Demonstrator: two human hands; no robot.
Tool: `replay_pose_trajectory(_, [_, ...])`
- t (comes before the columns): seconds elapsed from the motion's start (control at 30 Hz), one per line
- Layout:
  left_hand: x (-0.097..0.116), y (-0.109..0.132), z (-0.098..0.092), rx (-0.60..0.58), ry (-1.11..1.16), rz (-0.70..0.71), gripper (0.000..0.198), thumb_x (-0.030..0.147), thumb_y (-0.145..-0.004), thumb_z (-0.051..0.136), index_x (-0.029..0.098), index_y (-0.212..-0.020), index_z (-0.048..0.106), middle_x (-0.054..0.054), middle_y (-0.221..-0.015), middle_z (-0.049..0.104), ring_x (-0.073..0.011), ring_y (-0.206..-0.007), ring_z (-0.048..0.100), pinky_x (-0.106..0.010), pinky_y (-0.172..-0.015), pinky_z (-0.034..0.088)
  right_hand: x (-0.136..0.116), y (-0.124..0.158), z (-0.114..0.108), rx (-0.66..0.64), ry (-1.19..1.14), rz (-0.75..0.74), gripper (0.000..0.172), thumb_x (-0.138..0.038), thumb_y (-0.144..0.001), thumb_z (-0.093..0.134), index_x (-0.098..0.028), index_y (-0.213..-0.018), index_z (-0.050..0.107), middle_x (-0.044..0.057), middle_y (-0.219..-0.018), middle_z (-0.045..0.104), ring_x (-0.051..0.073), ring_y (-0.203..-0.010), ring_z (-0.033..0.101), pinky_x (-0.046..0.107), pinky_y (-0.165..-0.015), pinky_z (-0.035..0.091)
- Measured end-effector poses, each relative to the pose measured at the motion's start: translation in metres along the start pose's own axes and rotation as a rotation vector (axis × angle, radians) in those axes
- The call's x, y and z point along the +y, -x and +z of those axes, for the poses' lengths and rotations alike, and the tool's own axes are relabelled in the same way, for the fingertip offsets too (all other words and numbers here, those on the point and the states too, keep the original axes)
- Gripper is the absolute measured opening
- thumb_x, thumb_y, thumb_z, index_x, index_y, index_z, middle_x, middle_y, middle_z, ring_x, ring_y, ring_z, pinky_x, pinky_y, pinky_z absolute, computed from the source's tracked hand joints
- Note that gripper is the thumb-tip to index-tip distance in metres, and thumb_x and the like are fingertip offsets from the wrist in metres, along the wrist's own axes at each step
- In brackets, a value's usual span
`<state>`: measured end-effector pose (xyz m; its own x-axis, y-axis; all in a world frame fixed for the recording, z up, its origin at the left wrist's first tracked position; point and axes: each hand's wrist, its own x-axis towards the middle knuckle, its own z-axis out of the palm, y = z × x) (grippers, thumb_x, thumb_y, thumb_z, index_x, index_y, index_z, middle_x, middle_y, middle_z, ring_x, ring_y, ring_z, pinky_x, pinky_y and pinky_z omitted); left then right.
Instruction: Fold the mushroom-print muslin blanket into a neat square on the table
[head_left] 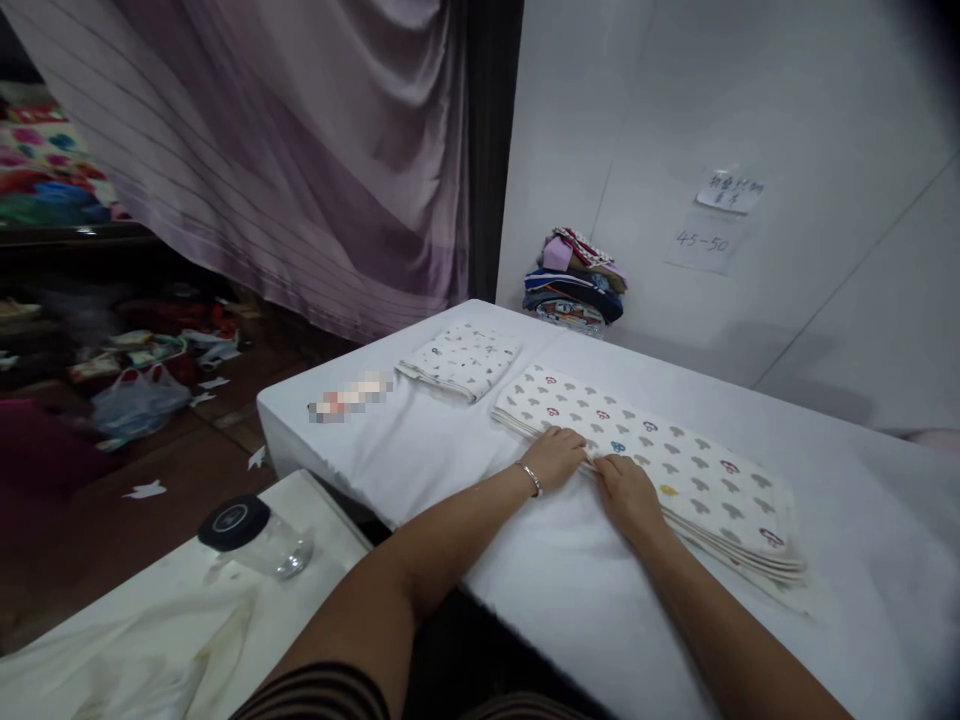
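Note:
A long folded cloth (720, 490), white with grey, red and blue printed motifs, lies in flat layers across the white-covered table (547, 580). Midway along its near edge, my left hand (559, 457), with a bracelet at the wrist, has its fingers closed on the fabric edge. Close beside it, my right hand (630, 497) pinches the same edge, thumb and fingertips almost meeting the left ones. How many layers they grip is hidden by the fingers. Farther off to the left rests a smaller folded cloth (465, 360) with a small dark print.
A blurred-out small object (351, 398) lies near the table's left corner. Lower left, a clear jar with a black lid (234, 522) lies on another white surface. Stacked folded fabrics (574, 280) stand by the wall. A purple curtain (360, 160) hangs behind; a plastic bag (142, 400) sits below.

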<state>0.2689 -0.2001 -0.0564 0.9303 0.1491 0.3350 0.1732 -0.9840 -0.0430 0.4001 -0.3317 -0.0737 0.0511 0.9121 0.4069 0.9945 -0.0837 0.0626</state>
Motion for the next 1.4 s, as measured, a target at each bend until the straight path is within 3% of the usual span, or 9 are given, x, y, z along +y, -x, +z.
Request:
replay_pose_trajectory(0.17, [-0.032,0.019,-0.005,-0.015,-0.045,-0.076,0.018,0.012,-0.087,0.045,0.016,-0.092,0.062,-0.007,-0.109,0.060,-0.0198,-0.104,0.050,-0.036,-0.088,0.036,-0.002,-0.002,-0.002,-0.011,0.010,0.012,0.019,-0.020,-0.090,0.045,-0.017,-0.103,0.060,0.008,-0.092,0.060,0.020,-0.085,0.050,0.030,-0.072,0.034])
replay_pose_trajectory(0.33, [-0.050,0.032,-0.010,0.065,0.026,-0.223,0.020,0.012,-0.084,0.048,0.020,-0.094,0.063,-0.005,-0.113,0.059,-0.0197,-0.107,0.050,-0.037,-0.091,0.036,-0.006,-0.004,-0.004,-0.011,-0.007,0.024,0.018,-0.021,-0.091,0.045,-0.018,-0.098,0.061,0.008,-0.096,0.060,0.020,-0.089,0.049,0.030,-0.074,0.034])
replay_pose_trajectory(0.8, [-0.057,0.036,-0.009,0.129,0.108,-0.201,0.014,0.014,-0.082,0.052,0.020,-0.089,0.062,-0.004,-0.092,0.063,-0.0197,-0.101,0.051,-0.038,-0.094,0.034,-0.025,-0.031,-0.002,-0.044,0.011,0.007,0.023,-0.018,-0.091,0.044,-0.016,-0.107,0.060,0.010,-0.100,0.058,0.021,-0.092,0.047,0.030,-0.076,0.034])
replay_pose_trajectory(1.13, [-0.054,0.034,-0.010,0.098,0.100,-0.220,0.021,0.012,-0.080,0.050,0.019,-0.097,0.061,-0.006,-0.092,0.062,-0.0198,-0.098,0.052,-0.037,-0.092,0.035,-0.027,-0.037,0.000,-0.074,0.041,-0.020,0.020,-0.018,-0.091,0.045,-0.018,-0.102,0.061,0.008,-0.093,0.058,0.021,-0.085,0.047,0.030,-0.071,0.032])
replay_pose_trajectory(1.3, [-0.051,0.035,-0.014,0.065,0.083,-0.243,0.020,0.012,-0.080,0.051,0.019,-0.096,0.060,-0.005,-0.093,0.063,-0.0198,-0.098,0.052,-0.037,-0.090,0.036,-0.042,-0.057,0.007,-0.061,0.068,-0.048,0.024,-0.019,-0.091,0.046,-0.018,-0.113,0.056,0.009,-0.097,0.058,0.022,-0.087,0.047,0.031,-0.068,0.032])
replay_pose_trajectory(1.4, [-0.053,0.037,-0.015,0.066,0.070,-0.288,0.019,0.011,-0.079,0.052,0.019,-0.095,0.060,-0.005,-0.096,0.063,-0.0197,-0.099,0.052,-0.037,-0.089,0.036,-0.050,-0.067,0.013,-0.058,0.071,-0.053,0.021,-0.018,-0.091,0.044,-0.018,-0.106,0.059,0.008,-0.093,0.058,0.022,-0.084,0.047,0.031,-0.066,0.031])
